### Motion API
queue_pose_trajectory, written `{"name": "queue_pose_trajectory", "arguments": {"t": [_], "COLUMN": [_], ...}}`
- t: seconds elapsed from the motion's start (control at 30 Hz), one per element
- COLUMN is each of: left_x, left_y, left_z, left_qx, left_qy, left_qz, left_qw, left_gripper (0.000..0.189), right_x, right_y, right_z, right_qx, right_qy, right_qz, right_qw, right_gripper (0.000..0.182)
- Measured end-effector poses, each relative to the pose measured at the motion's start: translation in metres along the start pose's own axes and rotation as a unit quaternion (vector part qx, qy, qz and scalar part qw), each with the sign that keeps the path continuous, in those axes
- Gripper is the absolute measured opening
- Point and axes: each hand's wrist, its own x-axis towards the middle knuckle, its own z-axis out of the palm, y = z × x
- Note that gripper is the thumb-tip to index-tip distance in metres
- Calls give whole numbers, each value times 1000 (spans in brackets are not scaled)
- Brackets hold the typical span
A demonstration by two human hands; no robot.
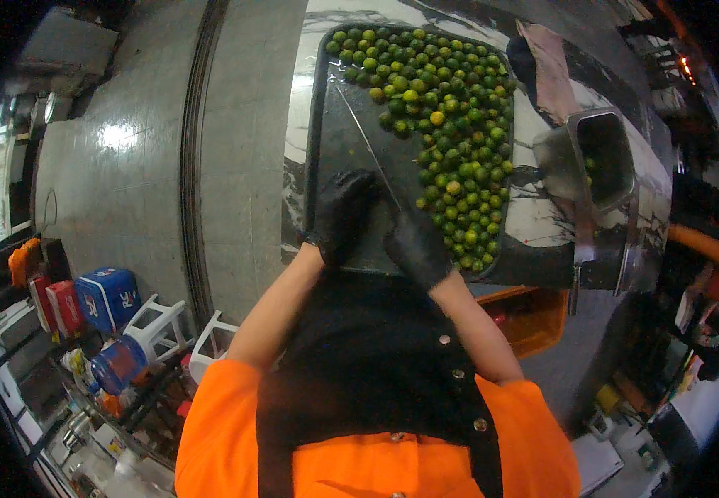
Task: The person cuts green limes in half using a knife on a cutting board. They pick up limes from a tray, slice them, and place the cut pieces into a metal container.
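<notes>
A black glove covers my right hand (420, 249), which grips a knife with a long, thin blade (365, 140). The blade slants up and left across the dark tray (340, 146). My left hand (348, 202), also in a black glove, is over the tray's lower left part, close to the blade. Its fingers are curled and dark, so whether anything lies in them is hidden. Many small green citrus fruits (459, 143), a few of them yellowish, fill the tray's top and right side. Several lie right beside my right hand.
The tray rests on a marble-patterned tabletop (536, 218). To its right are a metal pan (558, 159) with some green fruit inside and a pinkish cloth (549, 75). An orange crate (536, 330) sits below the table. White plastic stools (163, 330) and a blue cooler box (107, 299) stand lower left.
</notes>
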Motion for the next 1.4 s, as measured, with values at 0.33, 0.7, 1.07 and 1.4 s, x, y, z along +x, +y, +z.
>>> {"name": "queue_pose_trajectory", "arguments": {"t": [0.33,0.7,1.07,1.4], "left_x": [-23,-24,86,86], "left_y": [-19,-18,10,-49], "left_z": [6,21,-20,29], "left_qx": [-9,105,-317,-65], "left_qy": [-118,-141,-19,-2], "left_qz": [-61,-16,-290,-72], "left_qw": [991,984,903,995], "left_gripper": [48,44,18,26], "right_x": [-20,28,-8,-26], "right_y": [12,21,79,49], "right_z": [2,19,-45,-29], "right_qx": [93,110,186,71], "right_qy": [35,83,218,206], "right_qz": [-21,-12,63,31], "right_qw": [995,990,956,976], "right_gripper": [41,41,25,17]}}
